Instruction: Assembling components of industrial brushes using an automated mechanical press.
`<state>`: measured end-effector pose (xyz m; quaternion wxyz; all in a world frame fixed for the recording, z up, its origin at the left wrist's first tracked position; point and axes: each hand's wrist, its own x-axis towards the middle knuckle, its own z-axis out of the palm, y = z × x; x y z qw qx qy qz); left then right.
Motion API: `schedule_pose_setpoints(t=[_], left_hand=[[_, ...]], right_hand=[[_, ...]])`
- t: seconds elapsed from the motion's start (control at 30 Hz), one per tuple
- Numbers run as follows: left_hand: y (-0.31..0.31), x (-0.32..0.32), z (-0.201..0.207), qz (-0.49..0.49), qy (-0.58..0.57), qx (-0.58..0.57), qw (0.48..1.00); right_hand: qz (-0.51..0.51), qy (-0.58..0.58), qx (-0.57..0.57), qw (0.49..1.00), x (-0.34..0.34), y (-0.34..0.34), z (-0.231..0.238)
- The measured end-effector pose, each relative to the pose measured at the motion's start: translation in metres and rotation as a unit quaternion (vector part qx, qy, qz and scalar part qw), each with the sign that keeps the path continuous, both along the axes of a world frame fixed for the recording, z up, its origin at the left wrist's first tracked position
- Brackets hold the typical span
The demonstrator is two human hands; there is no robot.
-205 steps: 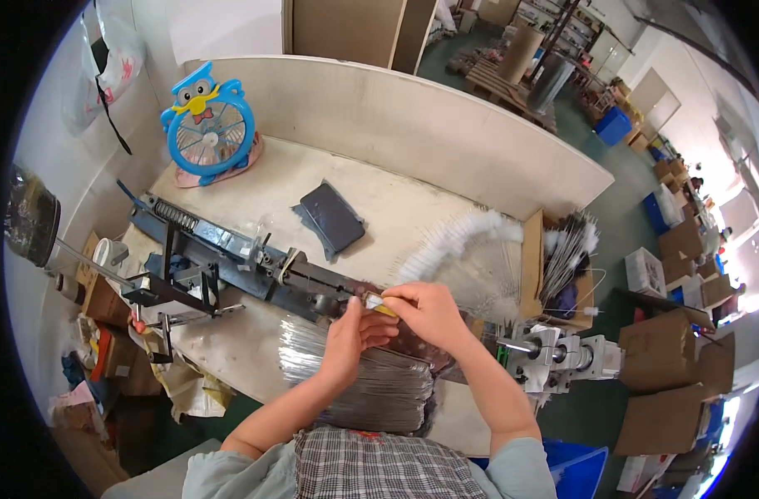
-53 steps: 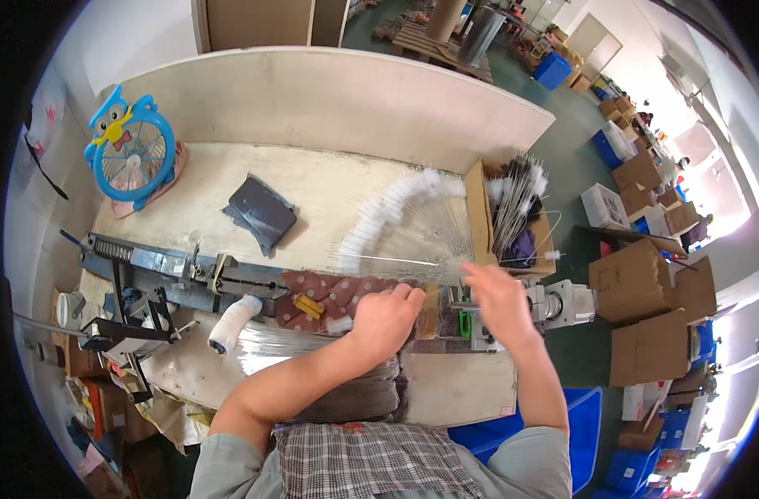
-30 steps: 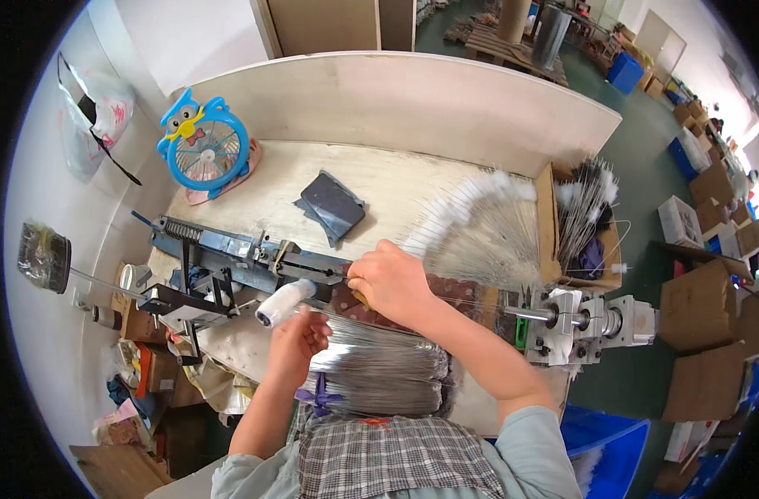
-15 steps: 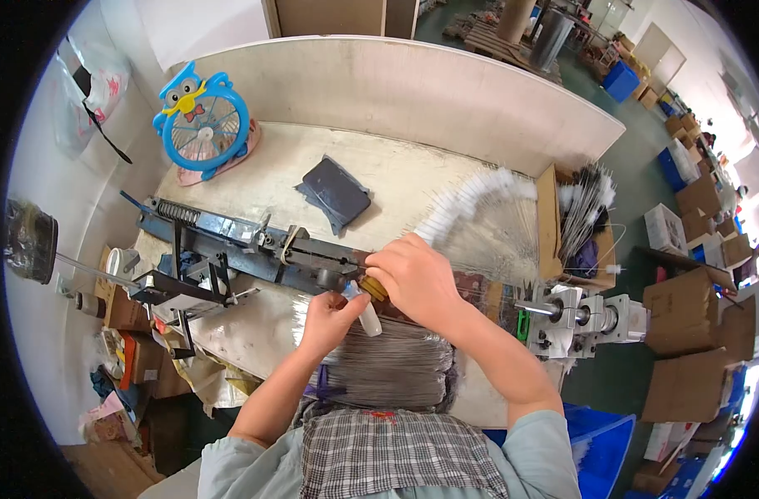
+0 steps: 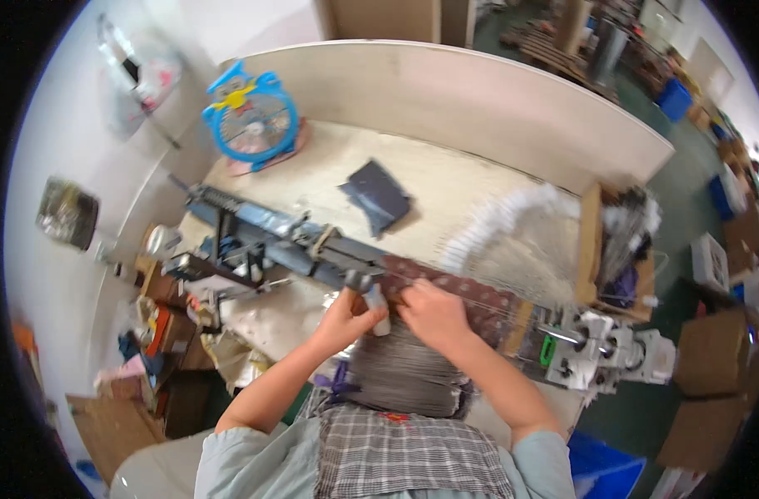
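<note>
My left hand is closed, thumb and fingers gripping a small white bottle-shaped thing with a bluish-grey top. It is beside a dark round knob at the end of a long metal bench fixture. Just to the right, my right hand has its fingers bent and pressed together at the edge of a brown patterned cloth; whatever they pinch is hidden. Below both hands lies a thick bundle of thin metal wires, close to my checked apron.
Wires with white bristly ends fan out across the bench beside a cardboard box of wires. A metal clamp-like machine stands at the right. A dark folded cloth and a blue fan sit farther back.
The whole view has shifted, and the scene sits farther right. My right hand has come down toward the wire bundle; the yellow thing by its fingers no longer shows. My left hand keeps its grip.
</note>
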<state>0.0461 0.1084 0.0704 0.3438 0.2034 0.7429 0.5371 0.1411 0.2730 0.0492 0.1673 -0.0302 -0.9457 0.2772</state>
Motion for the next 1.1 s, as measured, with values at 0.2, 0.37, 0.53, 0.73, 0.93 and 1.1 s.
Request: schedule_pose_setpoints(t=[0.2, 0.37, 0.53, 0.73, 0.93, 1.1], left_hand=[[-0.112, -0.055, -0.046, 0.383, -0.335, 0.193, 0.839], [-0.144, -0.077, -0.047, 0.349, -0.350, 0.206, 0.845], [-0.133, -0.073, -0.050, 0.397, -0.323, 0.193, 0.837], [-0.092, -0.035, -0.045, 0.313, -0.254, 0.285, 0.870], [0.042, 0.048, 0.009, 0.048, -0.233, 0.247, 0.940], [0.073, 0.057, -0.006, 0.008, -0.170, 0.232, 0.958]], right_hand=[[-0.007, -0.049, -0.011, 0.999, 0.018, 0.007, 0.032], [-0.001, -0.036, 0.001, 0.999, 0.012, 0.003, 0.031], [-0.012, -0.062, 0.011, 0.998, 0.022, 0.001, 0.044], [-0.045, 0.019, 0.034, 0.998, 0.038, 0.017, 0.084], [-0.131, -0.019, -0.170, 0.976, 0.046, 0.044, 0.087], [-0.127, -0.012, -0.182, 0.975, 0.066, 0.052, 0.080]])
